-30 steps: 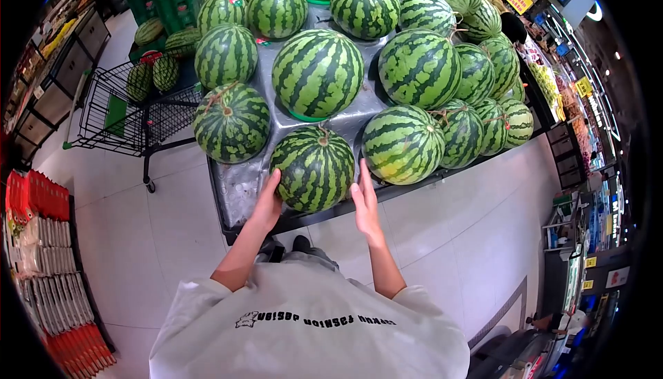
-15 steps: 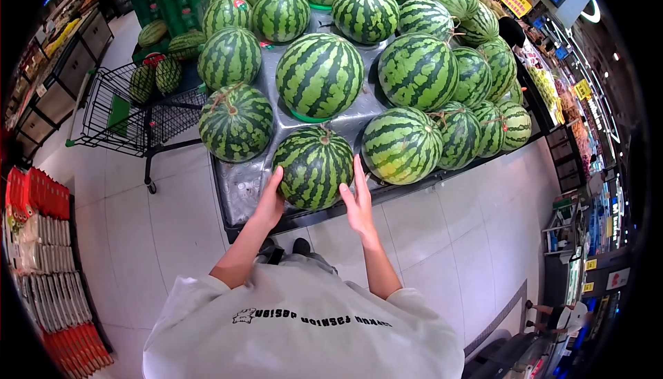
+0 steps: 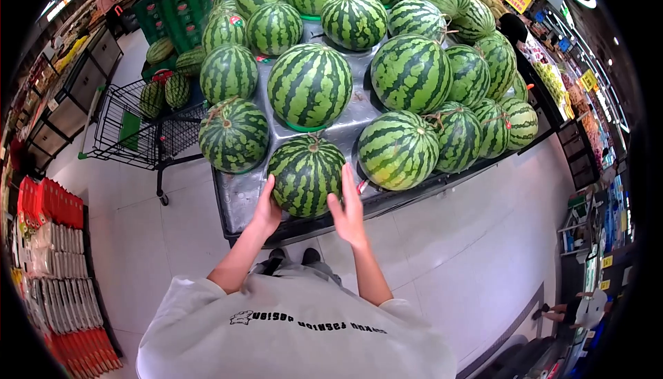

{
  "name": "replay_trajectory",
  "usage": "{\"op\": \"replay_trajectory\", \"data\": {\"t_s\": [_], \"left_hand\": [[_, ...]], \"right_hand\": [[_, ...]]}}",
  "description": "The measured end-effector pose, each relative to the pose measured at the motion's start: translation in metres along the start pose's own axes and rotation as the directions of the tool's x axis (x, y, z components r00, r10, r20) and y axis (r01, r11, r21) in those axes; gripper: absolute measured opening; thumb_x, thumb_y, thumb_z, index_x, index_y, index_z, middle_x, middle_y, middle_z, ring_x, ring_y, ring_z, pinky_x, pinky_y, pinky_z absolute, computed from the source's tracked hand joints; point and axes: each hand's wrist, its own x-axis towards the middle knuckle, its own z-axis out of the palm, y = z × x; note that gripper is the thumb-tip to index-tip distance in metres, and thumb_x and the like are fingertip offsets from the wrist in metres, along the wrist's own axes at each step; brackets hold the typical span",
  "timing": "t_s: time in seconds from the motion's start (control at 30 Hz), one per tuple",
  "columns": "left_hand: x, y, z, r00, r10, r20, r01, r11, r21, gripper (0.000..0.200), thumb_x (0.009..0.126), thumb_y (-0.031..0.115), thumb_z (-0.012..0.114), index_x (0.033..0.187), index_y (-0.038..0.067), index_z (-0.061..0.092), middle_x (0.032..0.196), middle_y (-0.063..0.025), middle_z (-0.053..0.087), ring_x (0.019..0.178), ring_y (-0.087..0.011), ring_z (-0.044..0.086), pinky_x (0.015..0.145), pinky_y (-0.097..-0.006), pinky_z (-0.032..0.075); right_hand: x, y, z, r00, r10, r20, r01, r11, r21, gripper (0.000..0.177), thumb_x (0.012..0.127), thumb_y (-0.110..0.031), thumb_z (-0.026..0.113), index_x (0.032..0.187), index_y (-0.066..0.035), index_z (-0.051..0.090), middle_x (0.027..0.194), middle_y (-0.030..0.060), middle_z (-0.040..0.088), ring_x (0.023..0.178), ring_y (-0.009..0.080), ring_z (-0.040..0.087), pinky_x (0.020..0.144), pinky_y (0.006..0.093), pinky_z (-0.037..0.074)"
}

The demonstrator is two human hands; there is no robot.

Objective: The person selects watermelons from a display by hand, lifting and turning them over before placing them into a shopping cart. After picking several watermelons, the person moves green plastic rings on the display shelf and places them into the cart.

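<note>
A round, dark-striped watermelon [image 3: 307, 177] rests on the front edge of a silver-covered display stand [image 3: 242, 199], its stem end facing the back. My left hand [image 3: 268, 208] lies along its left side, fingers against the rind. On the opposite side my right hand [image 3: 349, 208] is pressed to it, thumb toward me and fingers pointing forward. Between them, both hands hold the melon. Just behind it sits a larger watermelon [image 3: 309, 85] on a green ring. Neighbouring it are another watermelon [image 3: 233, 135] to the left and a lighter-striped watermelon [image 3: 398, 150] to the right.
More watermelons are piled toward the back of the stand. A black wire shopping cart [image 3: 131, 127] stands at the left, near green cartons [image 3: 183, 20]. Red-and-white packages [image 3: 62, 268] line the lower left. Another person [image 3: 587, 310] is at the far lower right.
The camera view has shifted slightly, moving the scene a little downward. Both hands stay at the sides of the same watermelon, which shows no clear movement on the stand.
</note>
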Motion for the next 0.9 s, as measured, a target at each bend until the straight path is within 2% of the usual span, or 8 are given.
{"op": "replay_trajectory", "data": {"t_s": [0.1,0.13,0.2,0.37,0.5,0.67,0.73,0.9], "left_hand": [[-0.005,0.005,0.002,1.000,0.012,-0.020,-0.011,0.998,0.069,0.074,0.097,0.060,0.053,0.150,0.011,0.040,0.149,-0.0046,0.049,0.139,-0.0212,0.042,0.116,-0.0392,0.027],[-0.009,0.007,0.003,0.997,0.051,-0.057,-0.049,0.998,0.040,0.062,0.095,0.053,0.062,0.140,0.011,0.053,0.133,-0.0029,0.061,0.125,-0.0175,0.053,0.108,-0.0356,0.036],[-0.014,0.008,-0.005,0.987,0.087,-0.137,-0.069,0.989,0.132,0.058,0.095,0.049,0.064,0.137,0.010,0.056,0.129,-0.0018,0.063,0.120,-0.0147,0.056,0.104,-0.0351,0.040],[-0.047,0.031,-0.035,0.996,0.082,-0.033,-0.084,0.995,-0.054,0.074,0.099,0.058,0.039,0.146,0.001,0.045,0.151,-0.0168,0.045,0.142,-0.0295,0.040,0.118,-0.0435,0.029],[-0.074,0.061,-0.085,0.981,0.141,0.136,-0.116,0.977,-0.177,0.076,0.100,0.058,0.034,0.146,-0.002,0.043,0.153,-0.0189,0.043,0.142,-0.0303,0.040,0.118,-0.0456,0.030],[-0.089,0.101,-0.156,0.976,0.207,0.068,-0.186,0.954,-0.236,0.073,0.101,0.054,0.035,0.145,-0.003,0.042,0.152,-0.0196,0.043,0.141,-0.0305,0.041,0.118,-0.0432,0.032],[-0.100,0.121,-0.183,0.975,0.196,0.105,-0.158,0.942,-0.297,0.073,0.101,0.053,0.036,0.145,-0.005,0.041,0.152,-0.0213,0.042,0.141,-0.0314,0.041,0.118,-0.0436,0.032],[-0.126,0.158,-0.246,0.978,0.164,0.128,-0.129,0.962,-0.242,0.071,0.102,0.049,0.035,0.146,-0.006,0.039,0.151,-0.0233,0.042,0.141,-0.0323,0.041,0.118,-0.0438,0.032]], "right_hand": [[0.001,0.002,0.004,0.996,-0.068,-0.049,0.065,0.997,-0.044,0.072,0.096,-0.021,0.061,0.154,0.006,0.026,0.160,0.0262,0.026,0.151,0.0372,0.023,0.121,0.0416,0.019],[0.000,0.005,0.005,0.996,-0.064,-0.057,0.063,0.998,-0.015,0.072,0.096,-0.020,0.061,0.154,0.006,0.027,0.160,0.0259,0.027,0.151,0.0370,0.024,0.121,0.0414,0.020],[-0.002,0.003,0.008,0.997,-0.023,-0.074,0.024,0.999,0.023,0.074,0.096,-0.020,0.061,0.155,0.005,0.025,0.162,0.0219,0.025,0.151,0.0310,0.024,0.121,0.0396,0.020],[-0.006,0.003,0.021,0.989,0.035,-0.142,0.024,0.919,0.394,0.072,0.094,-0.010,0.055,0.156,0.005,0.021,0.165,0.0166,0.021,0.153,0.0268,0.017,0.123,0.0380,0.012],[-0.006,-0.039,0.037,0.944,-0.098,-0.315,0.127,0.989,0.072,0.080,0.091,-0.023,0.062,0.154,0.008,0.024,0.162,0.0231,0.024,0.151,0.0363,0.021,0.123,0.0442,0.013],[-0.015,-0.099,0.100,0.862,-0.397,-0.314,0.232,0.861,-0.452,0.077,0.089,-0.019,0.061,0.152,0.010,0.027,0.158,0.0306,0.026,0.148,0.0489,0.021,0.119,0.0540,0.020],[-0.013,-0.123,0.137,0.824,-0.456,-0.337,0.276,0.842,-0.464,0.074,0.092,-0.019,0.060,0.151,0.011,0.028,0.158,0.0292,0.027,0.148,0.0434,0.025,0.120,0.0499,0.020],[0.014,-0.153,0.215,0.910,-0.268,-0.318,0.166,0.935,-0.313,0.068,0.090,-0.010,0.059,0.150,0.007,0.034,0.156,0.0266,0.034,0.147,0.0408,0.031,0.120,0.0449,0.023]]}}
